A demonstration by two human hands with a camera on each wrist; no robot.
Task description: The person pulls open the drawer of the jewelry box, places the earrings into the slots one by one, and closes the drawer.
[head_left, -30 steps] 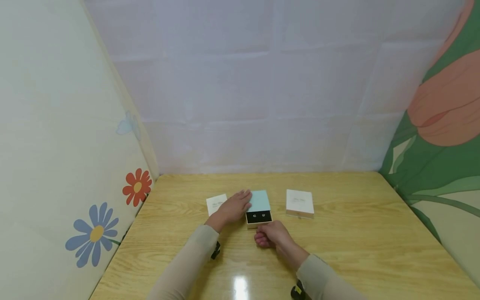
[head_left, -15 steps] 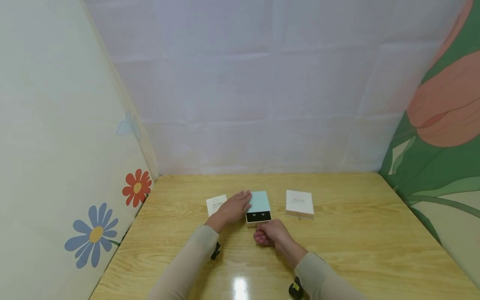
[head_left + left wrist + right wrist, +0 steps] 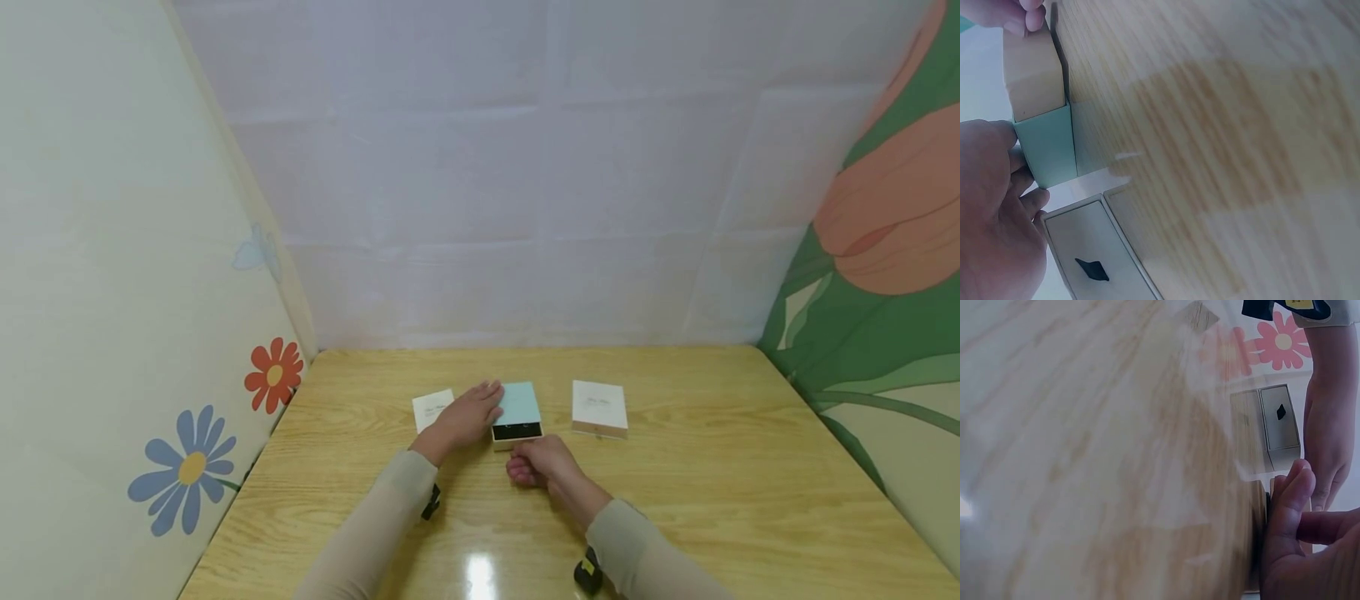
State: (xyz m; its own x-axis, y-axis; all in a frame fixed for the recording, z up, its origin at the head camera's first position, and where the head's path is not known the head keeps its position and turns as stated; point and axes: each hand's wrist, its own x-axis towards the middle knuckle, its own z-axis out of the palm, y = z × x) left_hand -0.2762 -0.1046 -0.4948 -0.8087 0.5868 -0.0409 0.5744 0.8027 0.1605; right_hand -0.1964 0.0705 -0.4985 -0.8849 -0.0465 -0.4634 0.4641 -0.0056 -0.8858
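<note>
A small jewelry box with a pale blue sleeve (image 3: 518, 403) lies mid-table. Its cream drawer (image 3: 1035, 81) with black lining (image 3: 517, 432) sticks out slightly toward me, and small stud earrings show faintly at the sleeve's edge. My left hand (image 3: 467, 417) rests along the sleeve's left edge with fairly straight fingers; in the left wrist view its fingertips lie against the side. My right hand (image 3: 542, 461) is at the drawer front with its fingers curled, touching it; in the right wrist view the thumb (image 3: 1297, 490) hides much of the contact.
To the left stands a white box (image 3: 432, 404) with printed lettering, partly behind my left hand and wrist. Another white box (image 3: 599, 406) sits on the right. They share a glossy wood table (image 3: 720, 467), with a white cloth backdrop (image 3: 487, 208) behind.
The drawer has slid further into the blue sleeve, away from me, covering most of the earrings. My right hand has moved slightly forward with it; the left hand has stayed in place.
</note>
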